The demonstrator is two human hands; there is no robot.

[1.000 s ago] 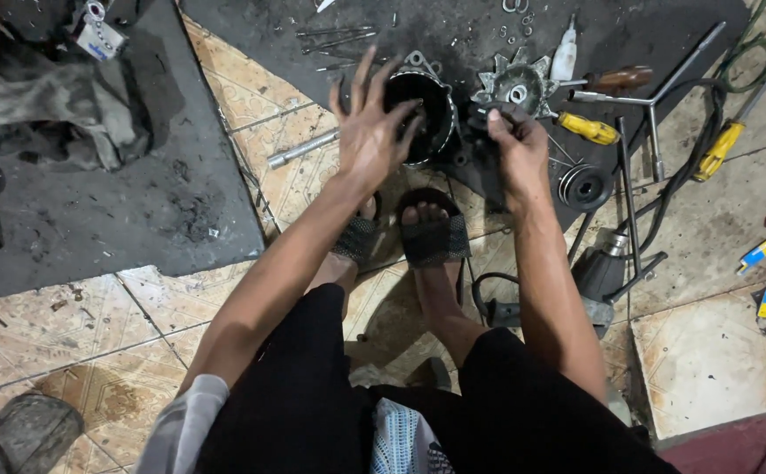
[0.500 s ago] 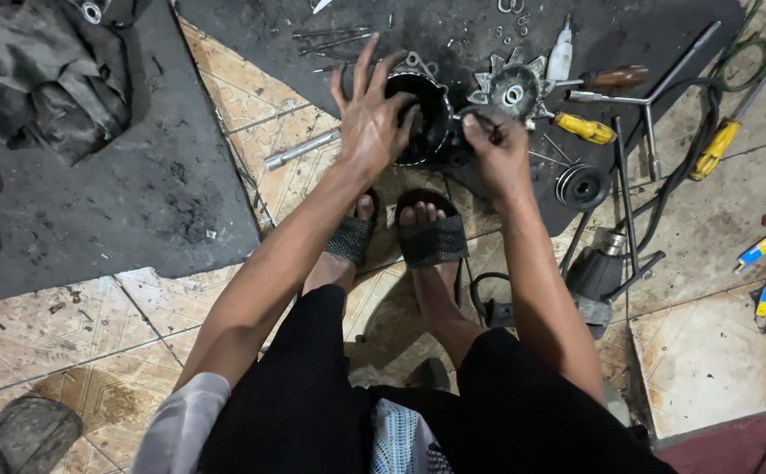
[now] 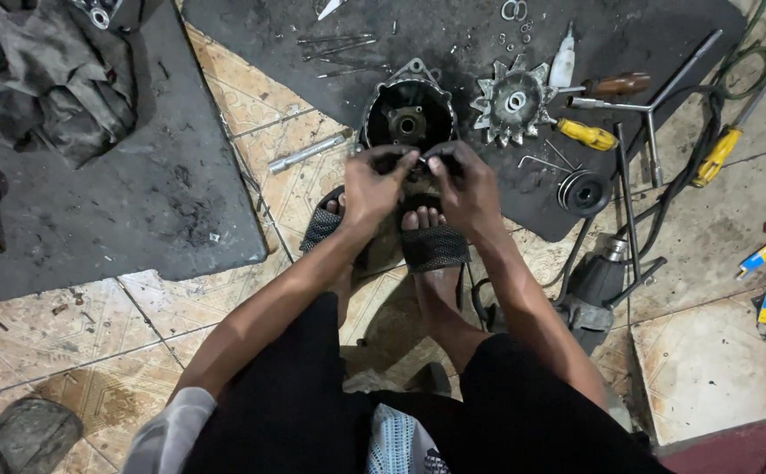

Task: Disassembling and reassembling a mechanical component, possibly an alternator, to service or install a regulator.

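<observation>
My left hand [image 3: 374, 187] and my right hand [image 3: 465, 186] are brought together above my sandalled feet [image 3: 431, 237], fingertips pinching a small dark part between them; the part is too small to identify. Just beyond the fingers stands a round black metal housing [image 3: 408, 114] with a hub in its middle, on a dark rubber mat [image 3: 453, 35]. A toothed grey rotor piece [image 3: 513, 104] lies to its right.
On the mat lie a yellow-handled screwdriver [image 3: 587, 134], a brown-handled tool [image 3: 615, 85], a T-handle wrench [image 3: 651, 105], a pulley [image 3: 583, 191], bolts and washers. A socket extension [image 3: 308, 152] rests on the tiles. A power tool [image 3: 595, 285] lies right; dirty rags [image 3: 45, 70] far left.
My left hand has come off the housing rim and both hands have drawn back towards me, meeting over my feet. The housing now stands uncovered.
</observation>
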